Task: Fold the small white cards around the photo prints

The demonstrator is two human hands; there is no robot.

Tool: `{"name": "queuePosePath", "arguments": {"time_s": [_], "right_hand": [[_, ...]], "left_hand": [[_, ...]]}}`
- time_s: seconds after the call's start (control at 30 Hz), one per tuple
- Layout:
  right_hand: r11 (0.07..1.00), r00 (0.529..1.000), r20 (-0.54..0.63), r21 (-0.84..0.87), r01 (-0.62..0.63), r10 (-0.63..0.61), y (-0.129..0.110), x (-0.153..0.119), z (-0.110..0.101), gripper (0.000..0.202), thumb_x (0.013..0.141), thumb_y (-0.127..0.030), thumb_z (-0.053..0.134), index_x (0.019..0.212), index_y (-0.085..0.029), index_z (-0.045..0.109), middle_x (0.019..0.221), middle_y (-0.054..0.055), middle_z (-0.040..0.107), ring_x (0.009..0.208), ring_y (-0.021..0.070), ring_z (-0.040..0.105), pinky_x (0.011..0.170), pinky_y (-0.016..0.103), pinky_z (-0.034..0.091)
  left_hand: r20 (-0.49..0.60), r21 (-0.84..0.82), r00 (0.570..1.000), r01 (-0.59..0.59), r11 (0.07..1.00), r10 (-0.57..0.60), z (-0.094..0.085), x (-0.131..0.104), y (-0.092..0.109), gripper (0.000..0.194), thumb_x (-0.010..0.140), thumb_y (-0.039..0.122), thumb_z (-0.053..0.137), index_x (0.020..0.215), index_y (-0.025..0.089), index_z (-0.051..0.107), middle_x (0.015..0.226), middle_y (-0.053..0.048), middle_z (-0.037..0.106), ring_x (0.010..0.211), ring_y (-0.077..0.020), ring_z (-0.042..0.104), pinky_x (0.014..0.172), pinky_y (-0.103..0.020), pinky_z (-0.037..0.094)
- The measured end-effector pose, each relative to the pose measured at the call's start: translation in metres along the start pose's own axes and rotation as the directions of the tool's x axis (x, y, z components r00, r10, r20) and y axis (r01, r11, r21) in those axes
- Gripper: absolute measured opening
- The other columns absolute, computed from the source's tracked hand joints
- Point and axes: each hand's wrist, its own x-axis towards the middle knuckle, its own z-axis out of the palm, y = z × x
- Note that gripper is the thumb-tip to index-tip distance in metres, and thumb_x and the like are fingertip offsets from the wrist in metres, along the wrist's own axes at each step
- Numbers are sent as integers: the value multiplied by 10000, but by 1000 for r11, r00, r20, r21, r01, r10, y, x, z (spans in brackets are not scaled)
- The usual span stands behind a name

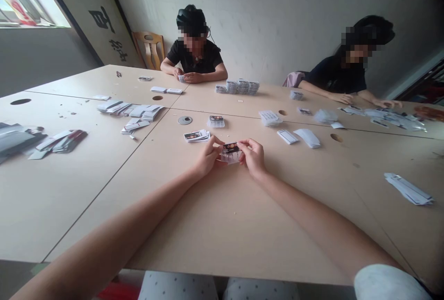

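Note:
A small clear plastic box point(229, 156) with a black printed card point(231, 147) at its top is held between my two hands, just above the table. The fingers of my left hand point(209, 156) close on its left side. My right hand point(253, 156) grips the right side, thumb and forefinger at the card's edge. Just beyond my left hand lies a loose pile of printed cards point(196, 136). Behind the held box, another clear box with a dark card point(216, 121) rests on the table.
Two people sit across the table point(222, 240). Stacked boxes point(242, 87) stand near the far edge. White card piles point(149, 111) lie left, more cards point(307, 137) and clear boxes point(269, 118) right of centre. White strips point(408, 189) lie at far right.

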Motion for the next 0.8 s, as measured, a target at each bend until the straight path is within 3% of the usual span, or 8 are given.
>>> {"name": "queuePosePath", "arguments": {"time_s": [0.17,0.27,0.53,0.8], "right_hand": [[998,999,25,51,-29,28,0,1,0,269,700,-428,658,781,-179,599,509,-65,512,366,88,457,305,188,342],[999,999,25,33,-32,31,-1,1,1,263,705,-427,650,788,-183,600,515,-70,505,368,88,457,308,190,348],[999,999,50,-32,-2,4,2,1,0,268,697,-359,631,897,-182,659,708,-29,578,424,73,488,341,189,401],[999,999,51,-36,8,-6,6,3,-1,311,707,-317,588,972,-189,690,814,-1,606,464,70,524,390,198,451]], "left_hand": [[-28,16,998,57,998,-56,0,-1,5,369,811,526,597,881,203,431,856,-10,642,690,-136,664,566,-239,553],[-30,18,998,61,998,-61,0,0,5,392,761,473,681,919,206,440,833,-9,651,679,-137,658,563,-237,549],[-2,-29,994,106,994,-106,-9,4,-1,435,671,286,765,952,207,442,783,2,651,696,-152,661,625,-287,563],[10,-75,996,90,993,-90,-13,6,-4,457,662,291,774,966,210,442,790,12,650,736,-154,665,681,-316,569]]}}
